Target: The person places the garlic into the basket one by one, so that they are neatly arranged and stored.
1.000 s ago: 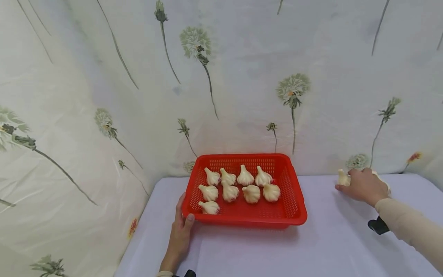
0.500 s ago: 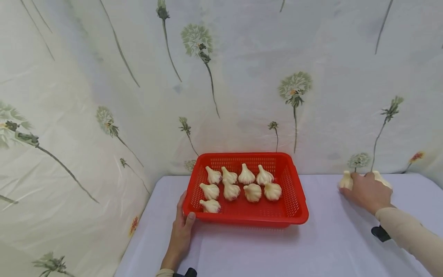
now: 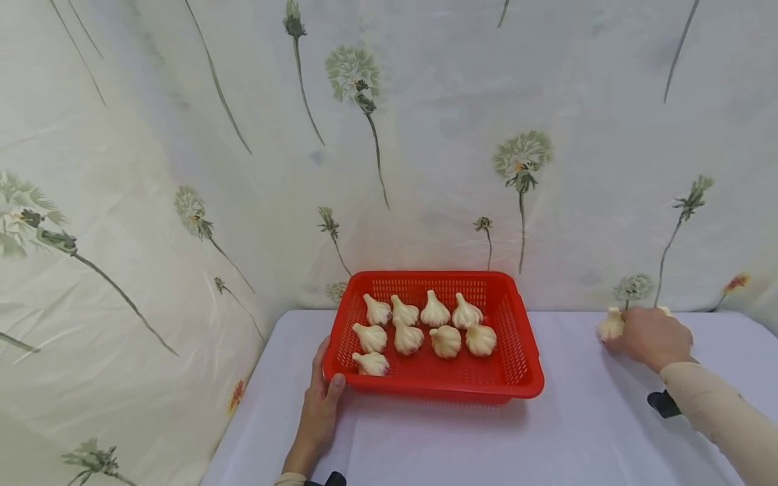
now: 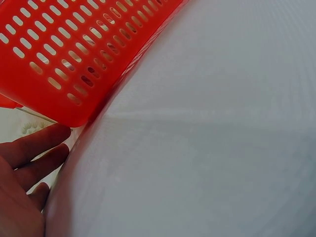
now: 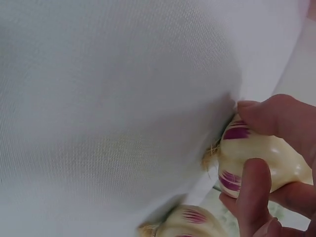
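My left hand (image 3: 316,412) holds the near left corner of a red plastic basket (image 3: 425,387), thumb at the front rim and fingers along the left side. In the left wrist view, fingertips touch the basket's slotted wall (image 4: 59,54). Several pale garlic bulbs (image 3: 434,308) lie inside in uneven rows. At the far right of the table, my right hand (image 3: 653,339) grips a garlic bulb (image 5: 266,153) between thumb and fingers, its root end near the white cloth. Another garlic bulb (image 5: 190,224) rests beside it, mostly hidden behind the hand in the head view.
A white cloth (image 3: 437,445) covers the table. Behind it and at the left hangs a pale curtain (image 3: 425,169) with a dandelion print, meeting the table's back edge.
My right hand has shifted slightly right and lower, and its fingers have closed round a garlic bulb. The left hand and basket have kept their place; the head view has shifted a little.
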Motion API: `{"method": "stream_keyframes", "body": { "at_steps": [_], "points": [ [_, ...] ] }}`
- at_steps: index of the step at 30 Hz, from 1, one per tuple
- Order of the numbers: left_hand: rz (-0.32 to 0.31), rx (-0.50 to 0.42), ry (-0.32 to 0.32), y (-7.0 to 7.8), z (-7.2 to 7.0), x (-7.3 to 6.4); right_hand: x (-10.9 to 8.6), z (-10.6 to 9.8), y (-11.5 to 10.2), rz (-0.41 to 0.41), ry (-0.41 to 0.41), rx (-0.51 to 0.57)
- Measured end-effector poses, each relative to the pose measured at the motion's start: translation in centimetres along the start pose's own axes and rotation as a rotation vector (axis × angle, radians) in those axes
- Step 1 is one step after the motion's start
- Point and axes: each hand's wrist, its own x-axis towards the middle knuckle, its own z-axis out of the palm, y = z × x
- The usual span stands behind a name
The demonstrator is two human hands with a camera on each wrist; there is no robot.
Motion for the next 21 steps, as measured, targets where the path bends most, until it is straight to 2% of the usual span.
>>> {"method": "stream_keyframes", "body": {
  "at_steps": [6,16,21],
  "points": [
    [-0.02,0.006,0.006,0.0,0.1,-0.1,-0.4,-0.4,-0.1,0.01,-0.023,0.005],
    [0.002,0.017,0.004,0.0,-0.1,-0.1,-0.4,-0.1,-0.2,-0.012,0.038,-0.036],
    [0.002,0.02,0.012,-1.9,0.3,0.5,-0.7,-0.7,-0.6,-0.012,0.064,-0.04]
  ]
}}
